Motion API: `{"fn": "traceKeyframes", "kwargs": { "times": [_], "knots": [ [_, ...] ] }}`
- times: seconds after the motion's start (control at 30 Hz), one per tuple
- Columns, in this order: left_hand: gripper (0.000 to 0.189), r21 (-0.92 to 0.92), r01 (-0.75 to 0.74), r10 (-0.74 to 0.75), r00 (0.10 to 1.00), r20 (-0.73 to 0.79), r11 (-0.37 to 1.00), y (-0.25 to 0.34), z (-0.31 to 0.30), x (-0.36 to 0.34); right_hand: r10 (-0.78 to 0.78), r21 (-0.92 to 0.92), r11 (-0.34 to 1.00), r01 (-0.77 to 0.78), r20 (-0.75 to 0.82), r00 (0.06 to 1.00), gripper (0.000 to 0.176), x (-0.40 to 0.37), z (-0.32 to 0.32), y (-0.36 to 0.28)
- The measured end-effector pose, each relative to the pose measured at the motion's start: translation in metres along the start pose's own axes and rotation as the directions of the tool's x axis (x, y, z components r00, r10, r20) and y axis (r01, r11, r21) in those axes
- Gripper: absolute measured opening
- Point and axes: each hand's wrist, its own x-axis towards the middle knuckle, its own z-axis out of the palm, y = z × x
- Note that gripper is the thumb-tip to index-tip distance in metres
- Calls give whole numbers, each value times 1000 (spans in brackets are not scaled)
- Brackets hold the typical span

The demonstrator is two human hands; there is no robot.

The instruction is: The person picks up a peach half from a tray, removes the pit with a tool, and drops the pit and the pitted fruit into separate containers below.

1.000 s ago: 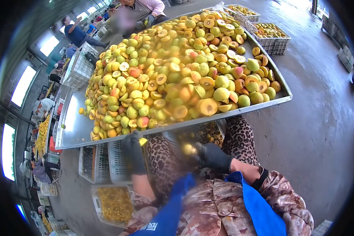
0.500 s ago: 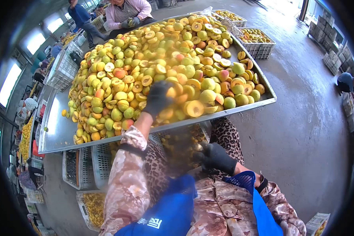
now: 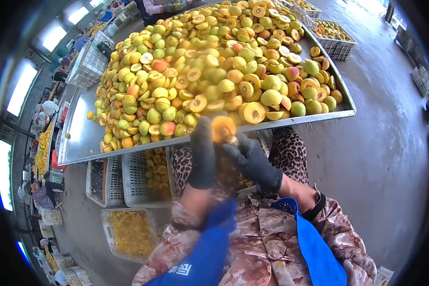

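Note:
A peach half (image 3: 223, 128), its orange cut face turned up, is gripped in my left hand (image 3: 203, 155), which wears a dark glove. My right hand (image 3: 256, 161), also gloved, is closed right beside the fruit. A small pale tip shows between its fingers and the peach, too blurred to name. Both hands are at the near edge of a metal tray table (image 3: 214, 137). On it lies a large heap of halved and whole yellow-green peaches (image 3: 176, 86), some blushed red, several with the pit showing.
Below the table are white plastic crates (image 3: 145, 178) and a crate of yellow pieces (image 3: 131, 233). More fruit-filled crates (image 3: 336, 40) stand at the back right. Across the table, a person's gloved hands (image 3: 175, 6) hold something. Other people and work tables line the left side.
My left hand has come back from the heap toward my body with a peach half. My right hand has risen to meet it. The view has shifted, moving the table up.

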Motion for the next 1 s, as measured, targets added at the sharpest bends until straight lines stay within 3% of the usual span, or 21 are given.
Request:
{"fn": "traceKeyframes", "kwargs": {
  "times": [0.17, 0.23, 0.43, 0.53, 0.63, 0.67, 0.73, 0.77, 0.8, 0.83, 0.87, 0.9, 0.93, 0.97, 1.0],
  "knots": [
    [65, -315, 109, -100, 994, 46, 943, 19, 35, -14, -10, -137, 991, 5, -37, 999, 43, -6, -13, -21],
    [60, -282, 95, -92, 995, 23, 955, 16, 33, -13, 22, -209, 978, -23, -4, 1000, 44, -3, -15, -21],
    [49, -130, -23, 17, 999, -50, 991, 15, 38, -16, 22, -183, 983, -1, 118, 993, 46, -11, -14, -9],
    [48, -59, -33, 32, 999, -25, 998, 13, 36, -17, 3, 199, 978, -55, 254, 967, 48, -13, -19, -10],
    [47, 15, -45, 45, 998, 36, 999, 6, 28, -18, 92, 290, 921, -261, 487, 868, 49, -10, -30, -3],
    [47, 48, -63, 60, 997, 52, 997, 5, 23, -20, 84, 288, 920, -264, 514, 853, 48, -11, -29, 1],
    [47, -164, 40, -59, 992, -109, 986, 17, 11, -21, 56, 278, 926, -257, 570, 819, 49, -11, -28, 12],
    [44, -287, 1, -61, 978, -199, 958, 0, -37, -7, 106, 30, 988, -149, 570, 815, 48, -9, -28, 20],
    [42, -326, -80, -67, 907, -416, 942, 7, -63, 1, 157, -223, 974, -37, 553, 818, 46, -11, -30, 30],
    [39, 95, -105, 138, 868, -476, 990, 4, -111, 8, 204, -462, 884, 73, 522, 828, 46, -14, -32, 41],
    [36, 500, -97, 351, 825, -444, 861, -4, -154, 16, 229, -556, 827, 86, 472, 851, 45, -23, -35, 57],
    [34, 769, -166, 567, 771, -289, 617, -7, -174, 30, 249, -642, 761, 91, 418, 874, 44, -34, -35, 74],
    [32, 935, -202, 714, 697, -72, 291, -6, -185, 45, 261, -723, 684, 93, 361, 895, 43, -33, -36, 75],
    [31, 979, -190, 764, 621, 174, -69, -10, -194, 56, 224, -711, 699, 79, 323, 920, 38, -30, -33, 78],
    [30, 944, -312, 727, 672, 139, 108, -9, -165, 68, 199, -699, 712, 63, 288, 937, 35, -28, -27, 69]
  ]
}}
